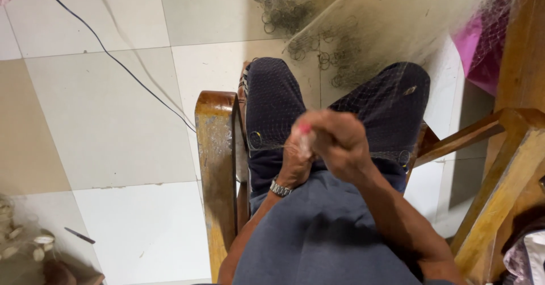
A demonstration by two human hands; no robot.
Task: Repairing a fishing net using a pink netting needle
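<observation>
Your right hand [336, 140] is closed in a fist, its fingers [318, 127] together on a small pink-tipped netting tool [305, 133], as far as the blurred view lets me tell. Your left hand [295, 163], with the silver metal wristwatch [280, 188], sits just under it; its fingers are hidden behind the right hand, so I cannot tell whether they pinch anything.

The fine grey mesh fishing net [363, 41] runs from your hands across both knees and up out of the top of the view, with a cluster of small dark metal rings [281, 7] hanging along its edge.

The risks lie mostly in the thread. The mesh is draped over your dark trousers [272, 103], so a strand could catch on the cloth or on your watch and tear when you pull. The rings lie bunched together and could tangle into one another if the net is dragged. The worn wooden chair arm [216, 166] sits just beside your left knee; its rough edge could snag loose mesh. A thin black cable [113, 58] crosses the pale tiled floor [102, 126] near the chair, where a trailing net could hook it.
</observation>
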